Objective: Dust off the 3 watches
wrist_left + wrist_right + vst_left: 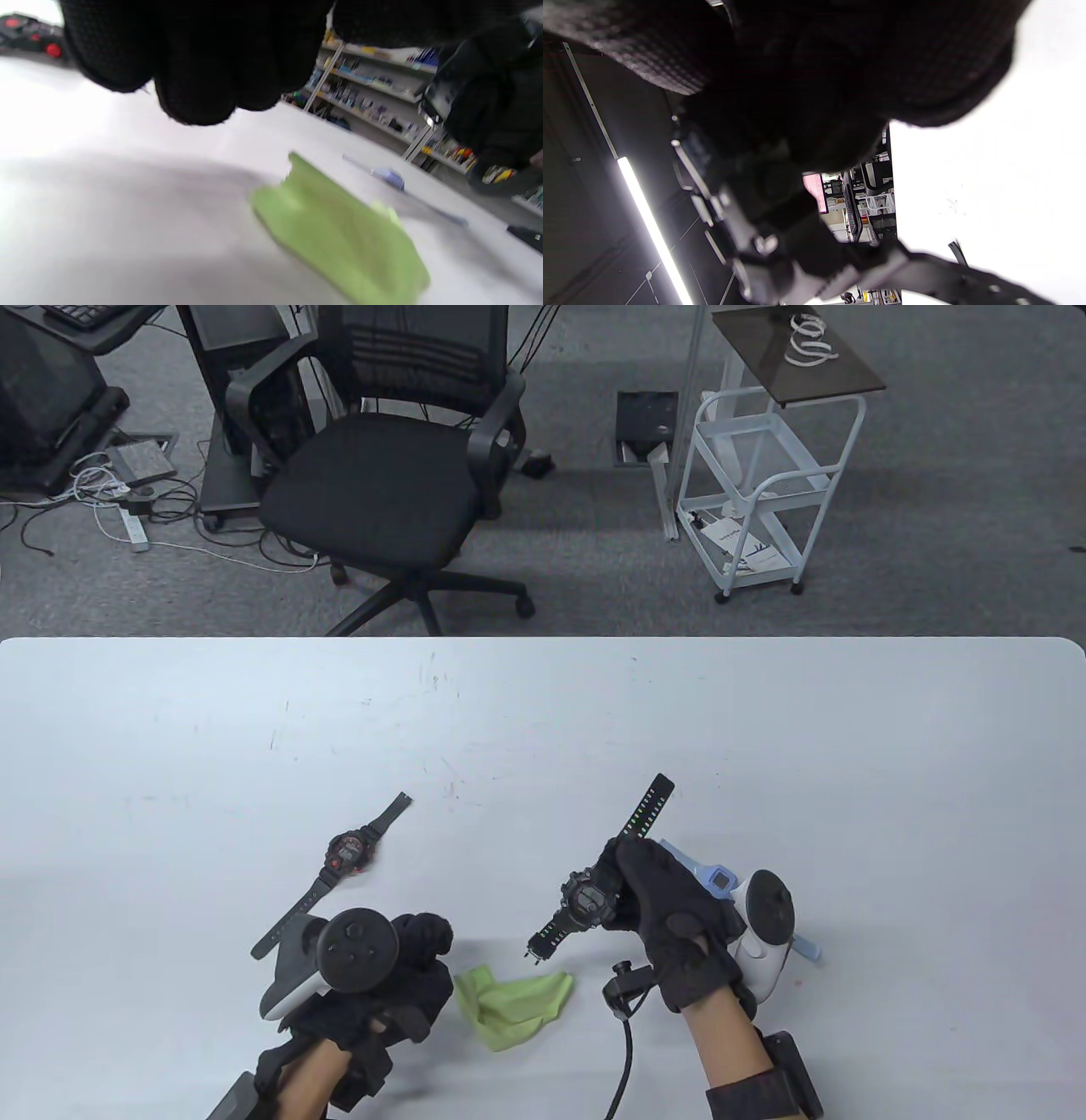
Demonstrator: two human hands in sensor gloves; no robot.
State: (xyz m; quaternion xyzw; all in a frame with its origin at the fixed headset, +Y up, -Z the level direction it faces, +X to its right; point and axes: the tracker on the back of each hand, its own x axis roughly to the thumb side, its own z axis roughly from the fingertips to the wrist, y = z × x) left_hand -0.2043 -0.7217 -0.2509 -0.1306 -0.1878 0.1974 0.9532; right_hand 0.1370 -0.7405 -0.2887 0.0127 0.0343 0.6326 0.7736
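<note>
Currently, step in hand: the first watch is held up for dusting, though the cloth is not yet taken up.
Right hand [657, 899]: its fingers are curled round the green-marked black watch [585, 897], which is raised above the table [543, 704].
Left hand [399, 959]: it is kept just beside the green cloth [509, 997], fingers loosely curled, with nothing held.
Other watches: the red-faced watch [349, 853] is laid flat to the left; the pale blue watch [717, 880] is partly hidden behind the right hand.
Next move: the cloth would need to be pinched by the left hand and wiped over the held watch.
</note>
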